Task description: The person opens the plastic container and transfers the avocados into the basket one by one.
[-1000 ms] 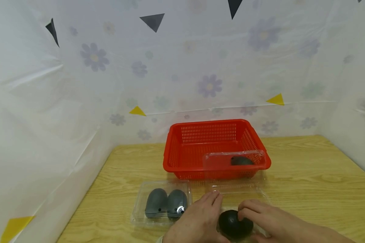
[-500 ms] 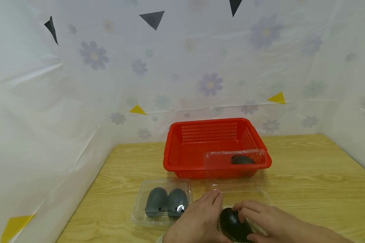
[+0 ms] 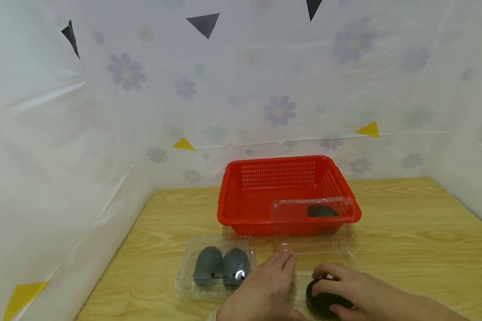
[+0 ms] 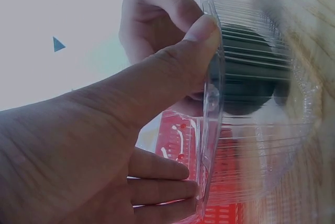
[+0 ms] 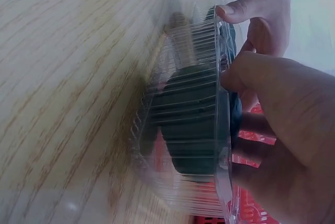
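My right hand (image 3: 353, 290) curls its fingers over a dark, smooth oval object (image 3: 315, 298), its exact kind unclear. The object sits in an open clear plastic clamshell box (image 4: 261, 140), partly hidden by the hand. My left hand (image 3: 259, 290) rests along the box's left edge, fingers straight and thumb tip on the rim. Behind both hands the clear lid (image 3: 289, 223) stands raised. To the left, a second clear box (image 3: 184, 276) holds two grey-green dome-shaped objects (image 3: 208, 267).
A red slotted plastic basket (image 3: 279, 227) stands at the back of the wooden table (image 3: 405, 232), with another dark rounded object (image 3: 322, 211) at its right side, seen through the lid. White flowered sheeting (image 3: 281, 80) surrounds the table.
The dark object has turned and shifted slightly right under my right hand, whose fingers now cover more of it. My left hand has stayed on the box edge.
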Motion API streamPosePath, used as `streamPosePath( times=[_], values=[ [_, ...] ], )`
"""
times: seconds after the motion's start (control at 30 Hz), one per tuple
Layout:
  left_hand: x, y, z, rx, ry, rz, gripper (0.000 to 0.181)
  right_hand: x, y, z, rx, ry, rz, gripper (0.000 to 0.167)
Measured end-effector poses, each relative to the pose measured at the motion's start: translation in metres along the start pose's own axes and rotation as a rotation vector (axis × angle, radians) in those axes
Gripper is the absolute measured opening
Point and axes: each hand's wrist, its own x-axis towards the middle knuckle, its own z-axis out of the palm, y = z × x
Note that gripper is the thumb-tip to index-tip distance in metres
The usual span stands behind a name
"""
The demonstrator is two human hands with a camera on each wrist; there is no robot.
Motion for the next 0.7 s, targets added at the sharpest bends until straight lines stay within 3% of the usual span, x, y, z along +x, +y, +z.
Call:
streamPosePath(
  times=[0.13,0.43,0.7],
  values=[
    [0.001,0.0,-0.001,-0.003,-0.022,-0.017,0.108,-0.002,0.001,-0.003,0.003,-0.057,0.043,0.042],
    [0.003,0.004,-0.001,0.004,-0.023,-0.031,0.106,-0.006,0.004,-0.011,0.012,-0.17,0.246,0.048],
    [0.004,0.005,-0.001,-0.018,-0.039,-0.048,0.107,-0.008,0.004,-0.008,-0.006,-0.131,0.203,0.051]
  ],
)
